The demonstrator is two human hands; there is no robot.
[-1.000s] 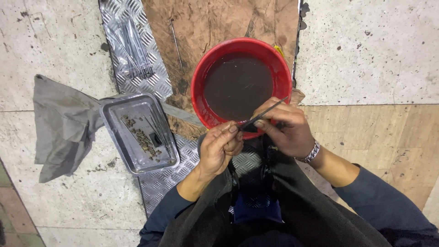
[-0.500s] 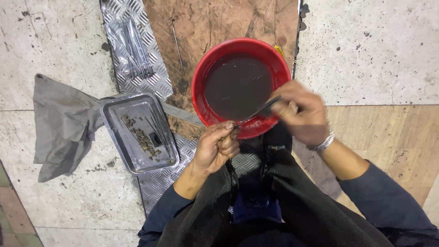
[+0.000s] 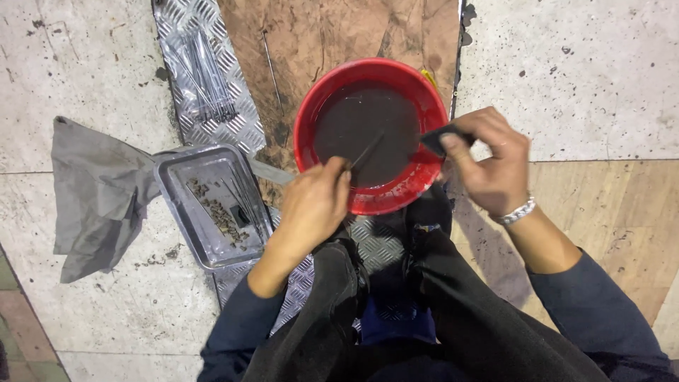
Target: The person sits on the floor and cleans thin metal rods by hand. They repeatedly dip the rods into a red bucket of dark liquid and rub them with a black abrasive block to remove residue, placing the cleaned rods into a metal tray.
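Note:
A red bowl (image 3: 315,120) of dark liquid sits on a brown board. My left hand (image 3: 315,205) is at the bowl's near rim, fingers pinched on a thin dark metal rod (image 3: 368,150) that slants over the liquid. My right hand (image 3: 491,166) is at the bowl's right rim and grips a small dark pad (image 3: 437,139) between thumb and fingers, apart from the rod. A silver bracelet circles my right wrist.
A metal tray (image 3: 177,187) with small bits and thin rods lies left of the bowl. A grey cloth (image 3: 92,194) is further left. More thin rods (image 3: 205,74) rest on a tread-plate strip at the back. My knees are below the bowl.
My hands have drawn apart: the right one moved right with the pad, off the rod. The left one moved up to the bowl's rim with the rod.

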